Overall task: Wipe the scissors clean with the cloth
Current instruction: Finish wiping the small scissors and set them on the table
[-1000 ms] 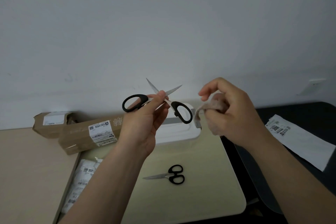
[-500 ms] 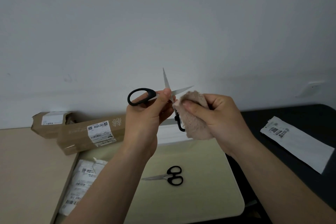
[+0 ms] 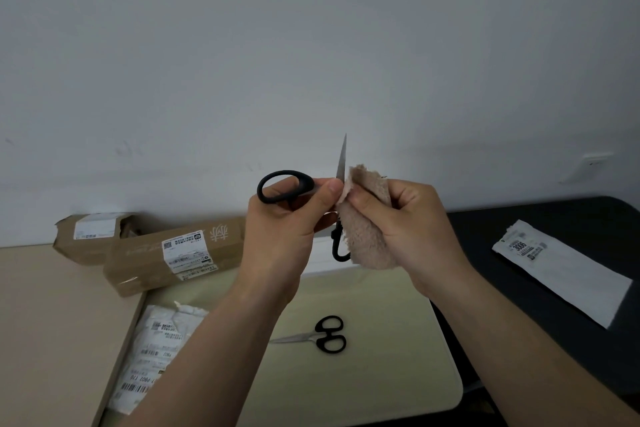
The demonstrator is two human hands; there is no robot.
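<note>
My left hand (image 3: 287, 218) pinches a pair of black-handled scissors (image 3: 282, 185) near the pivot, held up in front of the wall. One handle loop points left and one bare blade sticks straight up. My right hand (image 3: 401, 222) grips a fluffy beige cloth (image 3: 363, 239), folded over the other blade so that blade is hidden. The second handle loop hangs below, partly behind the cloth.
A smaller pair of black scissors (image 3: 320, 336) lies on the pale tray table (image 3: 398, 357) below my hands. Two cardboard parcels (image 3: 173, 253) lie at the left, a plastic mail bag (image 3: 152, 350) beneath them. A white labelled packet (image 3: 561, 270) rests on the dark surface at right.
My right hand brought the cloth from the right up to the scissors and closed it over one blade. The scissors turned so the bare blade points up.
</note>
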